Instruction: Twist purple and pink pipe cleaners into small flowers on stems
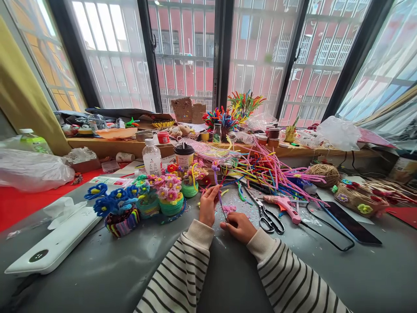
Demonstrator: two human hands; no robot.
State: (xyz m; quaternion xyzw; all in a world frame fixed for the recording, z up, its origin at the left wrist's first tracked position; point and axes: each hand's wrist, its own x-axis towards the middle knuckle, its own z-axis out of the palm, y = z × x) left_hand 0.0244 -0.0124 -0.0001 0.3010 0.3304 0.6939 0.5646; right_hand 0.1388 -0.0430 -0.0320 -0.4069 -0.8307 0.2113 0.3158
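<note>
Left hand (208,206): raised over the grey table (146,269); thumb and fingers pinched on the purple stem (220,200) near its upper part.
Right hand (241,227): lower and nearer the table; fingertips closed around the stem's bottom end, though the fingers partly cover that spot and the exact grip is hard to make out.
Purple flower (215,165): at the top of the stem, just above the left hand; the stem slants down between the two hands, which are apart from each other.
Pink fuzzy piece (230,209): on the table just beyond the right hand; glittery specks lie around it.
Tools: black-handled scissors (269,218) right of the right hand; a pink glue gun (284,206) just beside them, its black cord looping toward a dark phone (353,222).
Coloured stems (276,171): a loose heap behind the tools, many pink; a ball of twine (324,174) at its right.
Flower pots: blue flowers (120,200) in a striped pot at the left; pink flowers (168,187) nearer the hands.
Drinks: a clear bottle (152,158) and a black-lidded cup (184,157) behind the pots.
</note>
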